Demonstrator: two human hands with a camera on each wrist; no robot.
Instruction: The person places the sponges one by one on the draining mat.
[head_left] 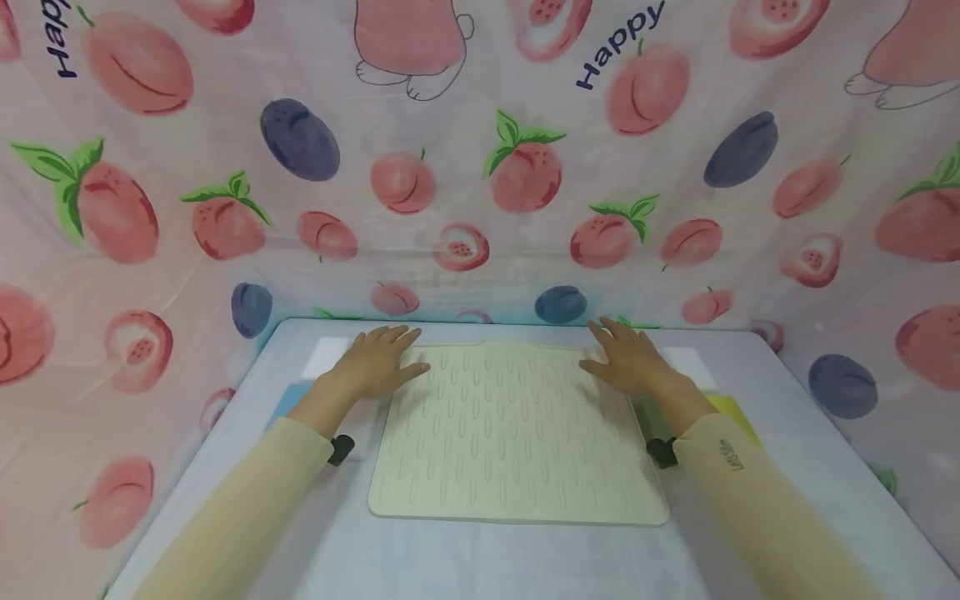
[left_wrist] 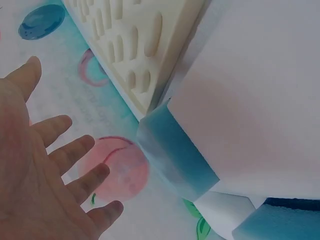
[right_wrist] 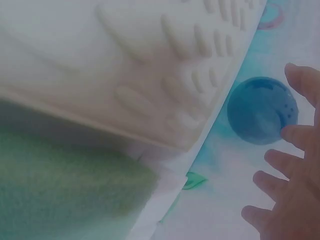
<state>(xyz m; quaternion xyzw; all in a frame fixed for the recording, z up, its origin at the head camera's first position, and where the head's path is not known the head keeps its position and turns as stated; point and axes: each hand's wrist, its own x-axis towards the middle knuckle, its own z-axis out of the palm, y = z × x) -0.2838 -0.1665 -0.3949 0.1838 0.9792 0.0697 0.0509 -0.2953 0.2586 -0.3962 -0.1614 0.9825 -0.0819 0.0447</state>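
Observation:
A cream mat [head_left: 517, 433] with rows of raised oval ridges lies flat on the white table. My left hand [head_left: 378, 362] hovers by its far left corner, fingers spread and straight, holding nothing. At the far right corner is my right hand [head_left: 626, 360], likewise spread and without anything in it. In the left wrist view, a blue foam-like block [left_wrist: 177, 160] sits beside the mat's corner. A fuzzy green piece [right_wrist: 65, 185] lies along the mat's edge in the right wrist view, partly below the right wrist in the head view.
Under the left forearm a blue piece [head_left: 288, 402] shows, with a white piece [head_left: 322, 357] behind it. Right of the right wrist lie a yellow piece [head_left: 735, 415] and a white piece [head_left: 688, 365]. A fruit-printed curtain [head_left: 480, 192] surrounds the table's back and sides.

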